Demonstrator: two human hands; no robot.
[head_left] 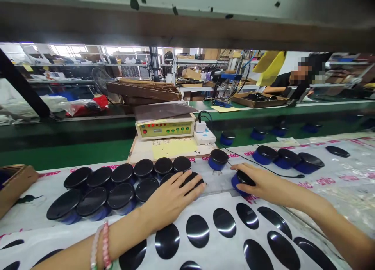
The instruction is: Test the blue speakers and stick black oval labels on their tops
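My left hand (168,199) lies flat, fingers spread, across the black top of a round blue piece (200,178) at the right end of two rows of like pieces (120,196). How firmly it presses, I cannot tell. Fingers and thumb of my right hand (260,182) are wrapped round another blue piece with a black top (236,182), low on the table. Just behind, between the hands, stands a single blue piece (218,159). A white sheet with glossy black discs (197,231) spreads in front of both hands.
Several more blue pieces (287,158) stand right, near a thin black cable (272,171). Behind are a control box (165,127) and a green conveyor belt (96,149) carrying pieces. A cardboard box (17,184) sits left; a shelf edge (187,28) crosses above. A person (278,84) sits beyond.
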